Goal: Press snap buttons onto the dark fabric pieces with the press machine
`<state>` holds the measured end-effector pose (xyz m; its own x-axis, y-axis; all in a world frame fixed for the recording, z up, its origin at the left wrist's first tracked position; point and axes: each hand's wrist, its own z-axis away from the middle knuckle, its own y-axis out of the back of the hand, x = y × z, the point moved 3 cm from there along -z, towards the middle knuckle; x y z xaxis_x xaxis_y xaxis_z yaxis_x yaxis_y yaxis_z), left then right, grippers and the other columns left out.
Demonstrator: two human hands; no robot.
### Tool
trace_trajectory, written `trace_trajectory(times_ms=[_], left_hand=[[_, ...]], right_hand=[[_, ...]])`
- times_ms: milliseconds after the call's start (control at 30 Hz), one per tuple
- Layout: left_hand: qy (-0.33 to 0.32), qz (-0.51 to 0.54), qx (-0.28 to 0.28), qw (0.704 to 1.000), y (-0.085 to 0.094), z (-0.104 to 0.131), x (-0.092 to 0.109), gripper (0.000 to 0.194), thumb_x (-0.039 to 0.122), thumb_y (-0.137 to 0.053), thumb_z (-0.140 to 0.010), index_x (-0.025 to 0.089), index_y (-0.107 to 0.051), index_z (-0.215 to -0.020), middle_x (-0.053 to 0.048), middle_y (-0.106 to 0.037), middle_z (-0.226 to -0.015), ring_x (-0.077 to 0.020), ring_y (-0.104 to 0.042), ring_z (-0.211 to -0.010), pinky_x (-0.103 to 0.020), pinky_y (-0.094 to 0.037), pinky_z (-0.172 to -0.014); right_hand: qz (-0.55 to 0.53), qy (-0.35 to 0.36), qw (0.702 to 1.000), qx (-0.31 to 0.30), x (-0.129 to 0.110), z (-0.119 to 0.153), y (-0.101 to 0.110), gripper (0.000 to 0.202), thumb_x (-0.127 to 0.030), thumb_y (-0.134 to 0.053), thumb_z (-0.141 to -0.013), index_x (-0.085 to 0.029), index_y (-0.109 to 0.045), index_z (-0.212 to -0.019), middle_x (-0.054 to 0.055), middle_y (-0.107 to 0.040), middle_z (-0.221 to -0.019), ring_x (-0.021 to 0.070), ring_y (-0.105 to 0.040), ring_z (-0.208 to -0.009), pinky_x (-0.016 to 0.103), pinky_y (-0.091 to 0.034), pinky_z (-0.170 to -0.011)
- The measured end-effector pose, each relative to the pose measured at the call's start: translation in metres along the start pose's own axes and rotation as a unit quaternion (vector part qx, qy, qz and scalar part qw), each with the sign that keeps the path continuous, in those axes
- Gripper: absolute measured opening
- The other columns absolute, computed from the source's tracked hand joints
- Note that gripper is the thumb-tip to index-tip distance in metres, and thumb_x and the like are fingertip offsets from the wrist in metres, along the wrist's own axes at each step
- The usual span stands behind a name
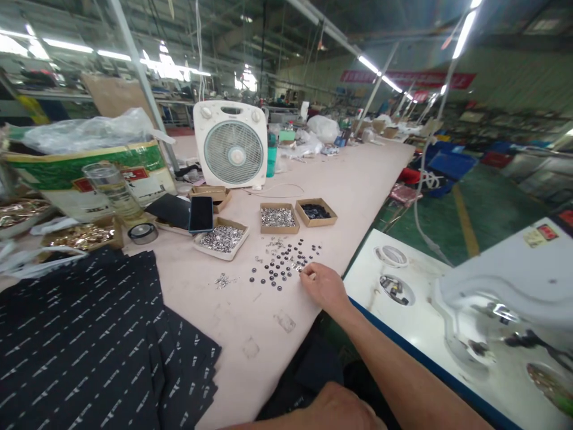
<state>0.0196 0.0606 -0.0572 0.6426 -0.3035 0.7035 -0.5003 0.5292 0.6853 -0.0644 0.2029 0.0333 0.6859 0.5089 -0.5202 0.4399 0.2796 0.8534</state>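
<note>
My right hand (326, 288) rests at the table's right edge, thumb and forefinger pinched together beside the scattered dark round snap buttons (277, 267). Whatever lies between those fingertips is too small to make out. Low in the picture, my left hand (338, 407) is curled over dark cloth (308, 367) by my lap; its fingertips are hidden. Small silvery metal pieces (222, 280) lie loose left of the buttons. Behind them stand a box of silvery pieces (280, 229), a box of black pieces (316, 212) and a pale tray of silvery pieces (222, 237).
Black printed fabric panels (89, 346) cover the table's left side. A phone (201, 214) leans on the pale tray. Farther back are a white box fan (233, 143), a tilted clear jar (114, 194) and a large carton (54, 179). A white machine (514, 286) stands on the right.
</note>
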Motion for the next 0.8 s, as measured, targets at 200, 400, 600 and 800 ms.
trace_trajectory(times_ms=[200,400,600,800], left_hand=[[-0.029,-0.068,0.082,0.994,0.016,0.036,0.014,0.026,0.046,-0.064,-0.075,0.021,-0.062,-0.082,-0.006,-0.070,-0.083,-0.0247,-0.065,-0.076,-0.034,-0.042,-0.060],[-0.108,-0.143,0.081,0.981,0.012,0.054,0.041,0.022,0.035,-0.069,-0.073,0.020,-0.056,-0.083,-0.002,-0.066,-0.086,-0.0209,-0.059,-0.078,-0.036,-0.041,-0.065],[-0.207,-0.212,0.103,0.950,-0.007,0.072,0.074,0.027,0.021,-0.061,-0.073,0.017,-0.056,-0.100,-0.003,-0.061,-0.087,-0.0208,-0.051,-0.078,-0.038,-0.036,-0.064],[-0.239,-0.187,0.170,0.938,-0.009,0.096,0.096,0.024,0.013,-0.052,-0.079,0.014,-0.060,-0.102,-0.005,-0.058,-0.079,-0.0207,-0.047,-0.073,-0.037,-0.035,-0.064]], right_hand=[[-0.166,-0.060,0.982,-0.061,0.032,0.089,0.051,0.010,-0.028,-0.061,-0.080,-0.021,-0.066,-0.073,0.001,-0.075,-0.069,0.0171,-0.069,-0.066,0.026,-0.049,-0.064],[-0.269,-0.183,0.944,-0.052,0.096,0.237,0.053,0.010,-0.025,-0.068,-0.076,-0.019,-0.066,-0.084,0.000,-0.073,-0.076,0.0163,-0.068,-0.070,0.026,-0.051,-0.066],[-0.304,-0.221,0.926,0.016,0.094,0.321,0.044,0.014,-0.020,-0.067,-0.079,-0.022,-0.069,-0.092,0.000,-0.076,-0.086,0.0164,-0.072,-0.079,0.027,-0.055,-0.076],[-0.326,-0.200,0.923,0.046,0.077,0.353,0.053,0.015,-0.020,-0.069,-0.081,-0.024,-0.072,-0.096,-0.001,-0.079,-0.088,0.0154,-0.074,-0.078,0.026,-0.058,-0.075]])
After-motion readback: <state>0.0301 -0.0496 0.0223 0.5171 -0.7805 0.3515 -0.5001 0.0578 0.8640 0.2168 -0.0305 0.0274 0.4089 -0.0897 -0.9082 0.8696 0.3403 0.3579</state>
